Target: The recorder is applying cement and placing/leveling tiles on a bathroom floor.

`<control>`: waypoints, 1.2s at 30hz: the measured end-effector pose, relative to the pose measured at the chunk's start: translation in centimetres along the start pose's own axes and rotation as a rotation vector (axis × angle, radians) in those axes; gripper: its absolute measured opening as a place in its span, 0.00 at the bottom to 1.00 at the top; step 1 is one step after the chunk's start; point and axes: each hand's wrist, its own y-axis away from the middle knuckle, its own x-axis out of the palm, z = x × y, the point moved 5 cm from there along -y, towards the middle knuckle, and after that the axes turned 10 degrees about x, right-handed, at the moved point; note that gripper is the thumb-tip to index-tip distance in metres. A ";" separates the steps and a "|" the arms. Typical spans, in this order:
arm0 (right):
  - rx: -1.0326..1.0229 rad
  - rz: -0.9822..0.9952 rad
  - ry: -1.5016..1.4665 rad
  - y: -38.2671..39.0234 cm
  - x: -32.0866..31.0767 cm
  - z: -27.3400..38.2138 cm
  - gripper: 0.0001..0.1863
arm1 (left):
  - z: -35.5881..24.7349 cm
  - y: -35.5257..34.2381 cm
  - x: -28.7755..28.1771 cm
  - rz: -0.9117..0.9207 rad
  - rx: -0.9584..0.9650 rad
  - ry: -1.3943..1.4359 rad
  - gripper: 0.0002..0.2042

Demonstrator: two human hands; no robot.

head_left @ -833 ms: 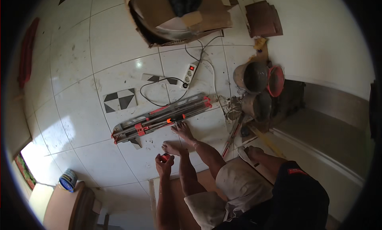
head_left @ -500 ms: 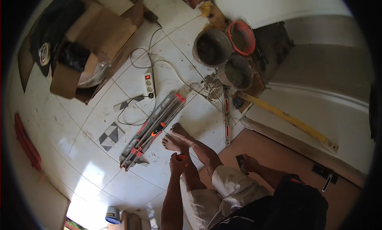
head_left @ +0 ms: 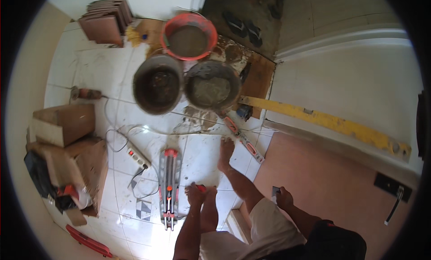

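- Left hand (head_left: 195, 195): fingers closed around a red object (head_left: 201, 188). The hand covers most of the object; its full shape cannot be told. Position: above the floor (head_left: 197, 154), in front of the left foot, beside the tile cutter.
- Right hand (head_left: 284, 197): gripping a small, dark, flat object (head_left: 275, 191). Position: over the brown panel (head_left: 310, 165), inward of its left edge.
- Tile cutter (head_left: 170, 181): rests on the floor, left of both feet, rails running lengthwise away from the person. An orange part sits on the rails; red fittings are at both ends.
- Patterned tile (head_left: 143, 209): grey and white, on the floor left of the cutter's near end.
- Power strip (head_left: 138, 158): white, red switch, on the floor left of the cutter; a dark cord loops beside it.
- Buckets: three, grouped toward the far edge of the floor. Red bucket (head_left: 190, 37) farthest; left dark bucket (head_left: 158, 84) and right dark bucket (head_left: 212, 85) nearer. The red and right dark buckets contain grey material.
- Short level (head_left: 242, 138): on the floor, between the right dark bucket and the brown panel's far left corner.
- Cardboard box (head_left: 92, 170): at the floor's left edge.
- Brown tiles (head_left: 105, 24): stacked upright at the floor's far left corner.
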 end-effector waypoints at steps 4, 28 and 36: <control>-0.084 -0.004 -0.398 -6.1 -0.5 4.4 0.17 | -3.9 -13.2 -1.0 -0.101 -0.068 0.085 0.48; -0.514 -0.247 -1.124 17.3 -50.6 16.4 0.09 | -74.1 -1.5 -67.1 -0.825 1.177 -0.427 0.32; -0.598 -0.614 -1.406 20.2 -76.5 14.1 0.10 | -88.6 0.2 -88.7 -0.934 1.306 -1.207 0.23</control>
